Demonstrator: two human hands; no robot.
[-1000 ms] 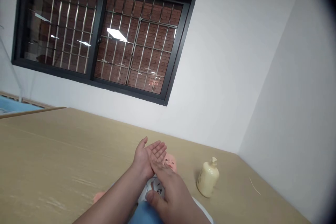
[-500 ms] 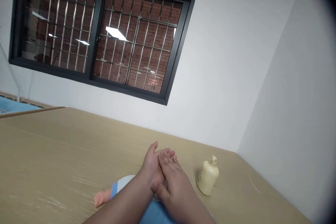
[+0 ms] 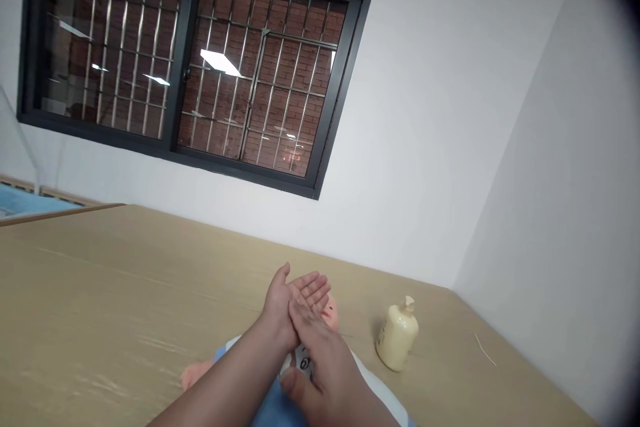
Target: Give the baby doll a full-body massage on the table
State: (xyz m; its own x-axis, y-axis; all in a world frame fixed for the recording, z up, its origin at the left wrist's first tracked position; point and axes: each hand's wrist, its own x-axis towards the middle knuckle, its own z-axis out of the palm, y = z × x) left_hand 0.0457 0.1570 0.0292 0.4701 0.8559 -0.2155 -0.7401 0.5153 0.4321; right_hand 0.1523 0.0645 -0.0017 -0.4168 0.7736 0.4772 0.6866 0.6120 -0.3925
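Extends left hand (image 3: 290, 303) palm up, fully open, with fingers outstretched and thumb raised apart. Lays right hand (image 3: 327, 357) palm down across left palm, open and nearly flat, with thumb set away from fingers. Makes contact palm to palm. Lies beneath and around both hands, partly hidden, on counter (image 3: 125, 280): doll (image 3: 383, 390) in white and blue clothing, with head just beyond right fingers. Stands upright on counter, right of both hands and apart from doll: cream bottle (image 3: 397, 341). Lies farther right: thin strip (image 3: 485, 351).
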